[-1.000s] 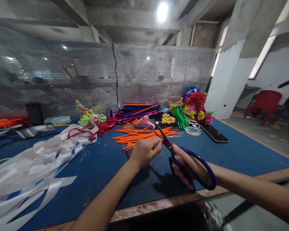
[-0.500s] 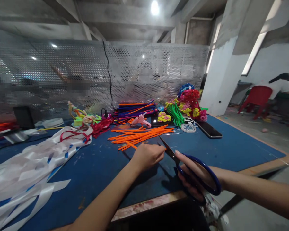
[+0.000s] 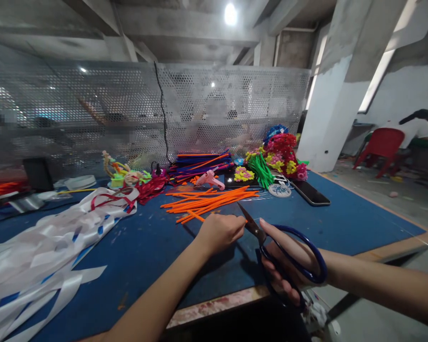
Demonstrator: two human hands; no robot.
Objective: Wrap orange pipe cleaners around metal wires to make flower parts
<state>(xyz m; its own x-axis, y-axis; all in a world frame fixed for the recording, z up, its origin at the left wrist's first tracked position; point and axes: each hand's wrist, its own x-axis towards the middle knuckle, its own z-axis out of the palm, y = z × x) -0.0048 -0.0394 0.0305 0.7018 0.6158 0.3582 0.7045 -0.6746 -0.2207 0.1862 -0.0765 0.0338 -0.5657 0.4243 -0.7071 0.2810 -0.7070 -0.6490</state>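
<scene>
Between my left hand (image 3: 224, 232) and right hand (image 3: 287, 261), the dark-bladed scissors with blue looped handles (image 3: 257, 231) fill the gap. To their right, the flat blue tabletop (image 3: 356, 232) leaves me room up to the black rectangular phone (image 3: 311, 192). Straight ahead, the spread of thin orange stems (image 3: 203, 202) blocks a low path, with the pink plastic glue gun (image 3: 210, 179) behind; only passing above works. The glossy white ribbon heap (image 3: 53, 237) crowds the left, but a bare strip separates it from my left forearm.
</scene>
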